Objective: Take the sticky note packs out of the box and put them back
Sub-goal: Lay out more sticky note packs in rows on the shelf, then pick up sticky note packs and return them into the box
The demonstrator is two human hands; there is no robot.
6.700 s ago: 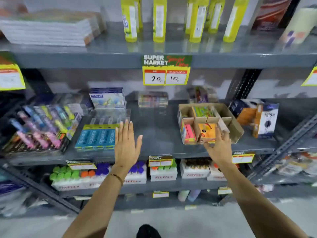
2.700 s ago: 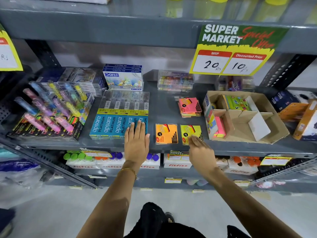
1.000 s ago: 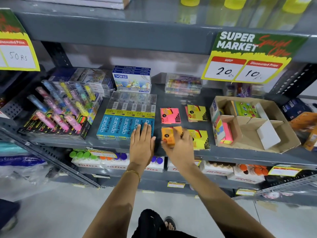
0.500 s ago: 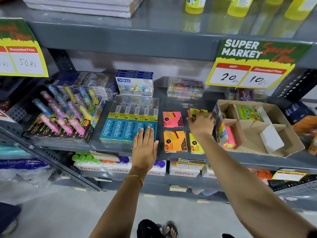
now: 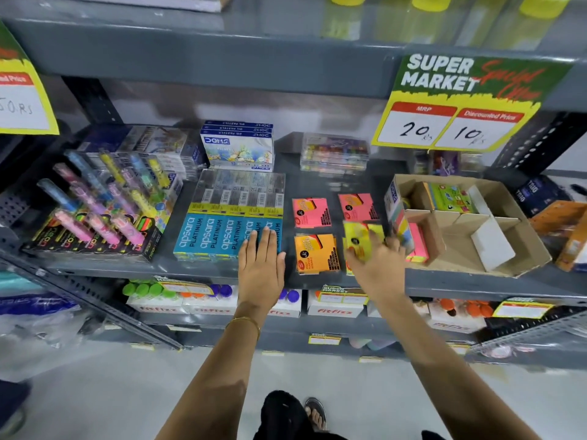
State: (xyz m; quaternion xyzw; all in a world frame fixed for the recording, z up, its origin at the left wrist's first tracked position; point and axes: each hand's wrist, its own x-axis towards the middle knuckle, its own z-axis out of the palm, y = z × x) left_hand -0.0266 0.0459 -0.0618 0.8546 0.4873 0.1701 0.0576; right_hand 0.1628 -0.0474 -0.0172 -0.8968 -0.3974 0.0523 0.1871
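A cardboard box (image 5: 521, 236) with dividers stands on the right of the grey shelf (image 5: 460, 282); a pink pack (image 5: 417, 244) and a green pack (image 5: 448, 198) sit in its compartments. Left of the box, two pink sticky note packs (image 5: 309, 212) (image 5: 357, 206) lie at the back and an orange pack (image 5: 316, 252) in front. My right hand (image 5: 379, 265) grips a blurred yellow pack (image 5: 360, 238) just above the shelf, beside the orange pack. My left hand (image 5: 262, 265) lies flat, fingers together, on the shelf edge, touching the blue pencil packs (image 5: 219, 235).
Highlighter packs (image 5: 95, 217) fill the left of the shelf, and crayon boxes (image 5: 238, 147) and a clear case (image 5: 335, 154) stand at the back. Orange boxes (image 5: 568, 236) stand right of the cardboard box. A price sign (image 5: 460, 103) hangs from the shelf above.
My right hand has lifted the yellow pack off the back stack, uncovering a pink pack, and pulled it toward the front. My left hand has stayed put.
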